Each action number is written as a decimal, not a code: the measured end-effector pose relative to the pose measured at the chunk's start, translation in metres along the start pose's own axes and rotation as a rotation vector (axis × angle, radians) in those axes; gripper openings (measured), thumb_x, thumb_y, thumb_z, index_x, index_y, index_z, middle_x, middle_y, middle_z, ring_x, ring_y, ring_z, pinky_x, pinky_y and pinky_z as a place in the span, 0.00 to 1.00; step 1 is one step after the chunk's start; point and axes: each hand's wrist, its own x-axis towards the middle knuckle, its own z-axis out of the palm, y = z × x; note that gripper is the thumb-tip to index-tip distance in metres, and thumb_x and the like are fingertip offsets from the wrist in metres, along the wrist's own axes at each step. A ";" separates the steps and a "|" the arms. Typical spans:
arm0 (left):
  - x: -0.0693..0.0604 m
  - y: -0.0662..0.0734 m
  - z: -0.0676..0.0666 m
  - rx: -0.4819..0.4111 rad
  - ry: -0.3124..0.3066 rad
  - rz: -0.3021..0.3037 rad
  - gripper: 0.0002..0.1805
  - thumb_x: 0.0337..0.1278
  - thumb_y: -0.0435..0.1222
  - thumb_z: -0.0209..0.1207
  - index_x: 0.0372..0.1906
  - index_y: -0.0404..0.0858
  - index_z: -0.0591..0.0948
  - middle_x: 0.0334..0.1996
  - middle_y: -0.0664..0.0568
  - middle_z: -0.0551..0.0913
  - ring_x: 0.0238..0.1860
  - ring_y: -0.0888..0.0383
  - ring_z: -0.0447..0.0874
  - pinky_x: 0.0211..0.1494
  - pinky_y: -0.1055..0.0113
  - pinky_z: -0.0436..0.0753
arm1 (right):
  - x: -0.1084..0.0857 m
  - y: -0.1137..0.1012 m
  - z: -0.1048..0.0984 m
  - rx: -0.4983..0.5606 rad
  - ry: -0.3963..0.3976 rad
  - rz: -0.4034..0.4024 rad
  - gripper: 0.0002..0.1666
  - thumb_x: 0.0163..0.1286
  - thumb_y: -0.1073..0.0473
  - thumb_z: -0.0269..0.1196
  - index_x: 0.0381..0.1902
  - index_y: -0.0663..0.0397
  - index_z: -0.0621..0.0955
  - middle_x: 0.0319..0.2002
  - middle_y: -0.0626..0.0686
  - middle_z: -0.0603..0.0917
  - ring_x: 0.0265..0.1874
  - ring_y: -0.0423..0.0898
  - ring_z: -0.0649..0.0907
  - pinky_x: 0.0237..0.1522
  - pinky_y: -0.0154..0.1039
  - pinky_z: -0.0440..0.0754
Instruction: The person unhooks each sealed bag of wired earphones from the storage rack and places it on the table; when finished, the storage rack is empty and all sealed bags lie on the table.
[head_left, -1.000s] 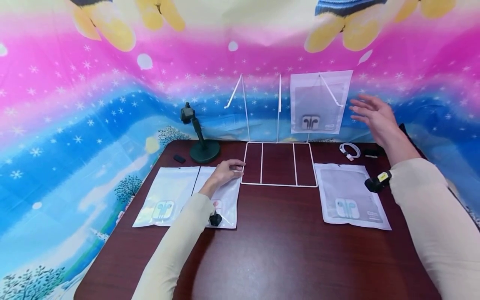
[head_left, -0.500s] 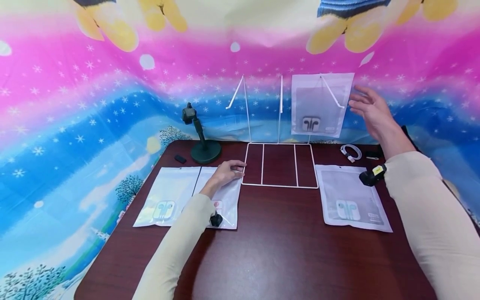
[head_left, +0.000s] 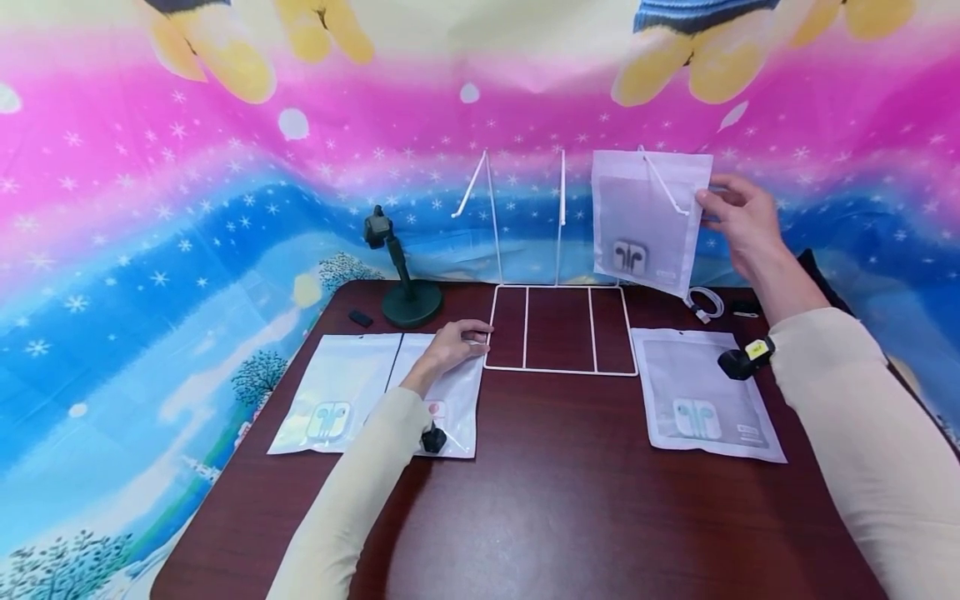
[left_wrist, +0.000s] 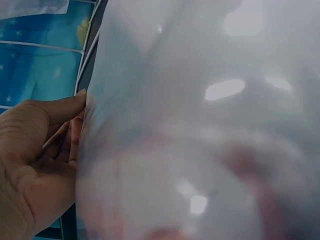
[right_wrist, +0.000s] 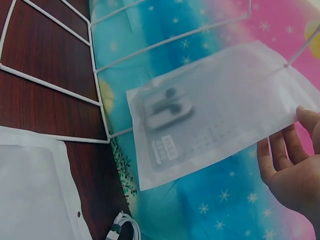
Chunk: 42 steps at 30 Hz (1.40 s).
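My right hand (head_left: 742,218) pinches the right edge of a frosted zip bag (head_left: 648,212), with thumb in front and fingers behind. The bag hangs on the right prong of a white wire display rack (head_left: 558,368), and an earphone case shows dark through its lower part. In the right wrist view the bag (right_wrist: 215,105) slants, with the prong through its top. My left hand (head_left: 450,346) holds the left bar of the rack's base, its fingers curled at the wire. In the left wrist view a glossy plastic bag (left_wrist: 200,125) covers much of the rack and part of the hand.
Two white zip bags (head_left: 345,375) lie side by side at the left, partly under my left arm. Another frosted bag (head_left: 701,375) lies at the right. A dark green stand (head_left: 408,300), a small black item (head_left: 360,317) and a coiled white cable (head_left: 708,304) are towards the back.
My right hand has moved left to the hanging bag and taken its right edge. The bag has turned and tilted slightly, its lower edge now nearer the cable. My left hand has stayed put.
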 end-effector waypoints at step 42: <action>-0.002 0.001 -0.001 0.011 -0.011 0.008 0.21 0.65 0.29 0.67 0.61 0.43 0.86 0.48 0.47 0.87 0.53 0.50 0.81 0.65 0.56 0.78 | -0.103 -0.004 -0.030 0.635 -0.124 -0.214 0.13 0.70 0.78 0.63 0.49 0.68 0.87 0.37 0.56 0.89 0.27 0.47 0.88 0.23 0.33 0.84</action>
